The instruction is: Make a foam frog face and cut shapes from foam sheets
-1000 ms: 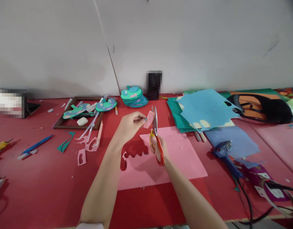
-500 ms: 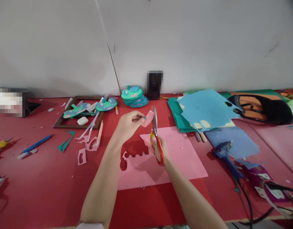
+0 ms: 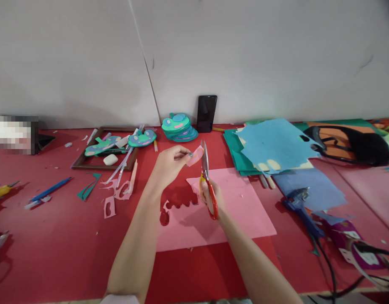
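Note:
My left hand [image 3: 170, 162] pinches a small pink foam piece [image 3: 196, 155] above the table. My right hand [image 3: 211, 198] grips red-and-yellow handled scissors [image 3: 207, 179], blades pointing up and meeting the right edge of the pink piece. Beneath both hands lies a large pink foam sheet [image 3: 238, 215] with cut-out notches along its left edge.
A red table [image 3: 55, 245] holds a brown frame [image 3: 78, 162] with cut shapes and pens, a stack of teal shapes [image 3: 178, 126], a black phone [image 3: 207, 113] leaning on the wall, blue and green sheets [image 3: 273, 145], a blue glue gun [image 3: 300, 209] with cables, pink scraps [image 3: 116, 194].
The pink piece has turned slightly in my left fingers against the scissor blades. Both hands stay in nearly the same place.

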A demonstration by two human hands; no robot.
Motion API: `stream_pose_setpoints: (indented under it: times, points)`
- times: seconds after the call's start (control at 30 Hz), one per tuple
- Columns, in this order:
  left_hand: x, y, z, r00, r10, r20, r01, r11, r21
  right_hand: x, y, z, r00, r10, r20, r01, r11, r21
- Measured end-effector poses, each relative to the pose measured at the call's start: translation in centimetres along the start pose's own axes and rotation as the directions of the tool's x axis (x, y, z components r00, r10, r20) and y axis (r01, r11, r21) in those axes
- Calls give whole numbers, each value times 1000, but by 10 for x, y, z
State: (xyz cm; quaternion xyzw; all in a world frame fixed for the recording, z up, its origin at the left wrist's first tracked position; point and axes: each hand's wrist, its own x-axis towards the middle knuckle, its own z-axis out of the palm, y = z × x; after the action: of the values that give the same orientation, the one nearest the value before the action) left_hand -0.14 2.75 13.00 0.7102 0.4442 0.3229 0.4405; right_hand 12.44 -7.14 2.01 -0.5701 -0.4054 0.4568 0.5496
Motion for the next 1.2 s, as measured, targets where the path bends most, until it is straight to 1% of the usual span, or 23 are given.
stream_pose_setpoints:
  times: [0.1,0.27,0.37,0.57,0.83,0.97,1.2]
  points:
    - [1,-2,0,1000,-8,-14,8,1000,-4,0,-2,0,1000,8,-11,-9,999,-33]
    - [3,-4,-1,999,-15,-49,15,1000,7,0,-6,2,1000,13,8,-13,999,-50]
    - [2,-2,-3,998,-9,-69,11,1000,22,-1,-8,2,1000,21,14,-20,998,-51]
    - [1,1,-5,997,-15,-74,19,998,62,-2,-7,2,999,33,14,-32,997,-68]
    - [2,-1,-6,995,-14,-102,18,999,40,-1,-3,2,998,64,-4,-64,994,-84]
    - [2,-2,-7,993,-9,-121,10,1000,8,-1,-3,1,998,61,2,-60,994,-91]
    - [4,-6,-7,991,-5,-137,7,1000,14,-1,-4,1,999,42,-4,-42,989,-144]
